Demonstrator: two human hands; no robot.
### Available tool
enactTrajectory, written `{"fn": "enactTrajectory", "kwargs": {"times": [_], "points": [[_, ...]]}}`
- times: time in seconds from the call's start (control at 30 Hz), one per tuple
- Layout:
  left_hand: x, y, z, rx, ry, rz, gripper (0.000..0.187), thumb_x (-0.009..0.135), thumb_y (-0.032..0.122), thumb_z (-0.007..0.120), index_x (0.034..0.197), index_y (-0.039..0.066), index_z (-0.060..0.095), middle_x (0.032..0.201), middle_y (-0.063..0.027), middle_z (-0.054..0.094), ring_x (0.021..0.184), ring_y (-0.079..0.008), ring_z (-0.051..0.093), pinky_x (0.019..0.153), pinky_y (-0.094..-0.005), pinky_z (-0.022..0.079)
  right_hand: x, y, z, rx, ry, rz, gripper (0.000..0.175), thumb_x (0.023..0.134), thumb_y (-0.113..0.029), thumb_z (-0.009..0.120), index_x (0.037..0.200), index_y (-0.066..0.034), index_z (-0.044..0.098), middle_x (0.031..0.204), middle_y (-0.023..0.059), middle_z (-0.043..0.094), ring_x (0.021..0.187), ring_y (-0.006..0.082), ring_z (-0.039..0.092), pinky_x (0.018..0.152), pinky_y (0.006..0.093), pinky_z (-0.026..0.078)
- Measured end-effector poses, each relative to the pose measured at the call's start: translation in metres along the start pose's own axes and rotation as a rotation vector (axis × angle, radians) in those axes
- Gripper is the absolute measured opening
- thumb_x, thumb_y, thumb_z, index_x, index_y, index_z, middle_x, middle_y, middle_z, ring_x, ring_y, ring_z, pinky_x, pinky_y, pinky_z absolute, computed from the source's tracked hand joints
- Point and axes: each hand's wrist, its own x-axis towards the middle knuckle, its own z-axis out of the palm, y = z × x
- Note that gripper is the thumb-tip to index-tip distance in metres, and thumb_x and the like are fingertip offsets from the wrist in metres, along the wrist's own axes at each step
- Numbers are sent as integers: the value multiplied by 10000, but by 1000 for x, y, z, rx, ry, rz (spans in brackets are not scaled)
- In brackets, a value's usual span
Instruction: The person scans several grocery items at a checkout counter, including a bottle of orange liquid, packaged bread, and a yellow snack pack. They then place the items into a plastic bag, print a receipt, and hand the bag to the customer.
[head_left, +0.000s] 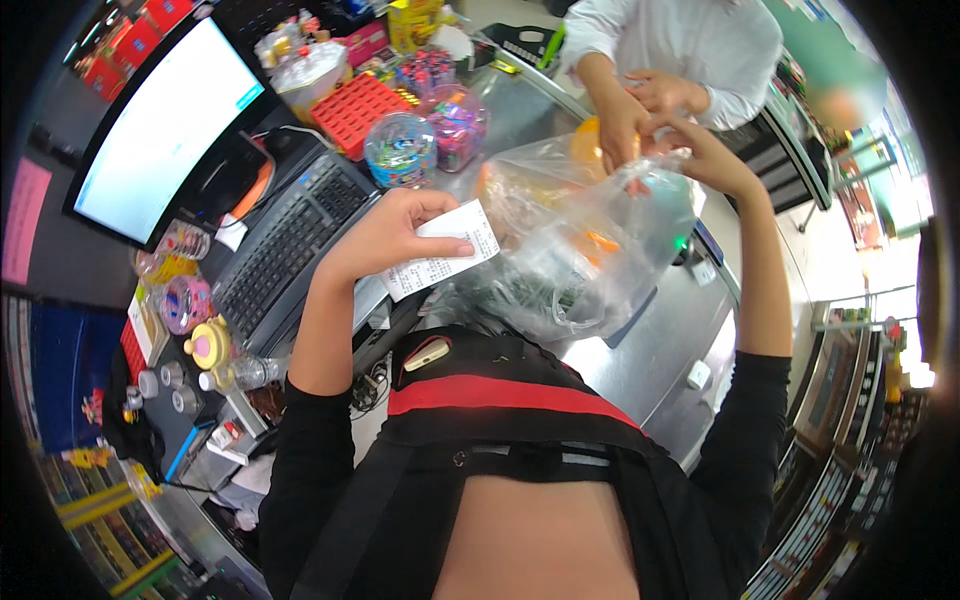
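Note:
My left hand (401, 236) pinches a printed paper receipt (442, 251) between thumb and fingers, beside the keyboard. A large clear plastic bag (570, 262) with orange, green and other items inside stands on the metal counter before me. At its gathered top, my right hand (701, 154) grips the plastic with bent fingers. A person in a white shirt (690, 45) stands across the counter, and that person's hand (622, 131) also reaches to the top of the bag, close to my right hand. Which part of the bag each hand holds is partly hidden by the folds.
At the left are a monitor (169, 135) and a black keyboard (292, 247). Candy jars (400, 150) and a red plastic basket (360, 112) line the counter's far left. A small white box (698, 374) lies on the metal counter (660, 352) at the right.

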Motion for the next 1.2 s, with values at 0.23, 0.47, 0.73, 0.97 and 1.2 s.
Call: {"fn": "enactTrajectory", "kwargs": {"times": [0.23, 0.47, 0.73, 0.97, 1.2], "points": [[31, 11, 32, 46, -93, 28, 236, 794, 121, 816, 950, -11, 697, 846, 7, 689, 769, -31, 597, 684, -202, 463, -54, -47, 30, -478, 120, -53, 488, 841, 14, 619, 1314, -80, 546, 1308, 99, 559, 1221, 268, 515, 1052, 390, 399], [45, 38, 56, 363, -233, 141, 337, 736, 287, 852, 774, 1, 679, 610, -72, 558, 595, -97, 503, 579, -285, 407, -38, -146, 116, 138, 140, -333, 467, 892, -250, 668, 1279, -23, 543, 1266, 137, 575, 1186, 290, 542, 1005, 371, 409], [50, 42, 76, 411, -22, 255, 274, 717, 205, 866, 687, 29, 658, 553, -25, 514, 504, -86, 411, 485, -264, 315, -35, -117, 157, 620, -16, 6, 429, 1020, -423, 518, 904, -25, 628, 751, 36, 569, 751, 111, 510, 698, 300, 417], [49, 7, 110, 387, 328, 485, 240, 739, 164, 848, 683, 19, 666, 579, -16, 588, 511, -51, 480, 482, -239, 340, -53, -109, 184, 893, 242, -13, 375, 1043, -346, 498, 873, -32, 610, 780, -31, 545, 777, 53, 477, 709, 252, 413], [47, 9, 91, 21, -91, 14, 144, 750, 50, 818, 769, -12, 690, 711, 6, 672, 654, -27, 573, 572, -208, 431, -85, -75, 163, 1128, -67, 188, 201, 954, -227, 662, 974, -27, 678, 894, -23, 649, 827, 35, 566, 728, 215, 445]]}}
